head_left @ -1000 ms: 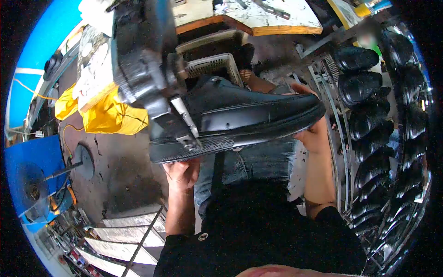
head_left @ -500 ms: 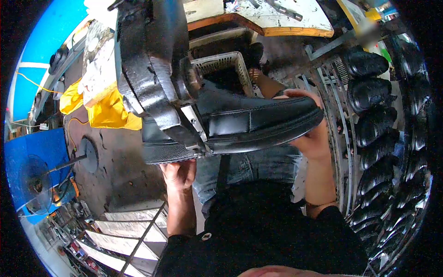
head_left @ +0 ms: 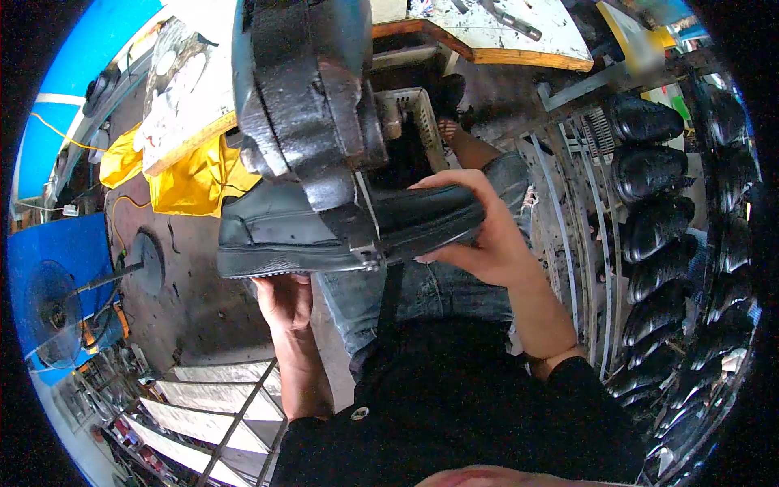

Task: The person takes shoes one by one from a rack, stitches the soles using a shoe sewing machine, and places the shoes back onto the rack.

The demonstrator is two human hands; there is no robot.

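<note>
A black leather shoe (head_left: 280, 223) lies sideways under the dark metal head of a machine (head_left: 312, 122). The machine's narrow metal tip (head_left: 363, 243) meets the edge of the shoe around its middle. My right hand (head_left: 487, 235) is wrapped round one end of the shoe, thumb below and fingers above. At the opposite end, my left hand (head_left: 284, 300) grips the sole from underneath, with its fingertips hidden behind the shoe.
Several black shoes (head_left: 649, 174) stand on a rack at the right. A white basket (head_left: 426, 122) sits behind the machine. Another person's leg (head_left: 471, 148) shows beyond it. Yellow cloth (head_left: 191, 183) hangs at the left near a standing fan (head_left: 57, 312).
The shoe has slid left under the machine head, so the tip now meets it nearer its middle. Both my hands have moved left with it.
</note>
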